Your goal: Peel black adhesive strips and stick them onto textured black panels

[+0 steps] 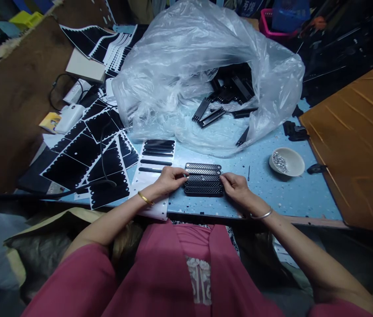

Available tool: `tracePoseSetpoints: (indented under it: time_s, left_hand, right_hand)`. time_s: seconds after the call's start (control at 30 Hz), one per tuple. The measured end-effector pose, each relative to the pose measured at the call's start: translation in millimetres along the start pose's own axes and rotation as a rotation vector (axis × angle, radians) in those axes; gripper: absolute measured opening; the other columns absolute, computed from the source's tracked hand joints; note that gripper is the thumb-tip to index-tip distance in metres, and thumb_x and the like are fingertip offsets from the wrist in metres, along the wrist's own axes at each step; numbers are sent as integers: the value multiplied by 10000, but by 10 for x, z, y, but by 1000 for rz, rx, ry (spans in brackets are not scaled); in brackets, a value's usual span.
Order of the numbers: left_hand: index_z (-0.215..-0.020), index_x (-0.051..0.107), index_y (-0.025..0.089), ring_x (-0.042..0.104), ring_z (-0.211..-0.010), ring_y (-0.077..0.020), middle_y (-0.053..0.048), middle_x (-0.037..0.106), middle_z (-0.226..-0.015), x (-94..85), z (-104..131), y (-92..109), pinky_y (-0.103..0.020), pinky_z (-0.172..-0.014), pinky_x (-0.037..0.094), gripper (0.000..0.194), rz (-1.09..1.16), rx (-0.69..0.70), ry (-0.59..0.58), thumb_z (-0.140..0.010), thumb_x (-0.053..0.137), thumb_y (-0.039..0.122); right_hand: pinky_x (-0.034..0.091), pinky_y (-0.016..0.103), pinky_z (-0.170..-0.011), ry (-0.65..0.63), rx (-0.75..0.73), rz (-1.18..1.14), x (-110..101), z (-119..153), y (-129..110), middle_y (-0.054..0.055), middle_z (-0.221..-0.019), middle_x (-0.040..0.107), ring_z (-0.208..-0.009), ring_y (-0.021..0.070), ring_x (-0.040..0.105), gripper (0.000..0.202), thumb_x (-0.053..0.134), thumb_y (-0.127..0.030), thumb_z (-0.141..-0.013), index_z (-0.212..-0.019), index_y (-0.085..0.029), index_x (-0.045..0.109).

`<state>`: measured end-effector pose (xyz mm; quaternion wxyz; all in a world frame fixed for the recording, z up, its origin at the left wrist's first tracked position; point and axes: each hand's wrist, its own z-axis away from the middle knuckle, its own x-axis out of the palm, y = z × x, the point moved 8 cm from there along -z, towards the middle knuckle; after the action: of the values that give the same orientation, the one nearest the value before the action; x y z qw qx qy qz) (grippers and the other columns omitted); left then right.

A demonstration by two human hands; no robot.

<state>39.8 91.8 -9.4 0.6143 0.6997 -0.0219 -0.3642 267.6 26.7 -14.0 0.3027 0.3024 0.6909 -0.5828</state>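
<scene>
Strips (203, 190) with a black patterned face lie side by side in a compact block near the table's front edge, one hand at each end. The left hand (170, 180) has thumb and forefinger nearly together at the block's nine o'clock end, and the right hand (237, 187) is curled with its fingertips at the three o'clock end; whether either pinches a strip or only touches it, I cannot tell. Around the block, a crumpled clear plastic bag (166, 66) spreads at twelve o'clock, its lower edge close by, black plastic parts (213, 118) spilling in its mouth. A white backing sheet (150, 185) with black strip stickers sits at nine o'clock, and black sticker sheets (77, 152) crossed by a cable (103, 154) heap up beyond it. A thin dark pin (249, 173) and a white bowl (297, 164) of small metal pieces stand toward three o'clock. Bare blue tabletop (312, 193) opens at four o'clock, bounded by an orange-brown panel (358, 145). The left forearm covers part of the backing sheet, cloudy plastic hides deeper bag contents, and the far corner at two o'clock is dark and blurred.
</scene>
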Motion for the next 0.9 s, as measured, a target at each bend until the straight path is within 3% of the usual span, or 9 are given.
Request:
tracePoseSetpoints:
  time_s: [0.13, 0.37, 0.6, 0.77, 0.9]
  left_hand:
    - [-964, 759, 135, 688, -670, -150, -66, 769, -818, -35, 49, 29, -239, -633, 520, 219, -42, 22, 19, -771, 662, 169]
    - [-1005, 750, 159, 726, -784, -178, -80, 771, -931, -98, 201, 230, -264, -698, 554, 229, -159, 151, 148, -850, 581, 166]
    - [-967, 753, 183, 725, -797, -173, -60, 773, -925, 5, 113, 153, -264, -720, 550, 174, -185, 144, 80, -846, 629, 186]
    - [-872, 743, 174, 697, -703, -156, -50, 760, -815, 61, 93, 231, -239, -641, 499, 148, -345, 262, 10, -852, 596, 171]
    - [-837, 727, 152, 657, -614, -128, -29, 729, -724, 56, 36, 273, -213, -577, 453, 163, -304, 233, 3, -872, 570, 172]
  right_hand:
    - [332, 276, -538, 6, -8, 0, 3, 0, -2, 21, -547, 543, -506, 132, 469, 381, 408, -367, -939, -602, -213, 497]
    - [336, 274, -533, 21, -16, 10, -2, -3, 3, 22, -552, 554, -506, 133, 481, 360, 425, -351, -933, -614, -211, 517]
    - [330, 275, -532, 23, -22, 5, -4, -2, -7, 17, -547, 550, -498, 130, 477, 345, 436, -332, -926, -613, -211, 515]
    - [336, 273, -538, 26, -17, 7, -8, 0, -12, 25, -563, 570, -513, 135, 496, 338, 433, -332, -927, -624, -212, 523]
    - [335, 276, -545, 29, -23, 14, -2, 3, -7, 22, -564, 559, -516, 136, 490, 339, 431, -327, -929, -621, -212, 516]
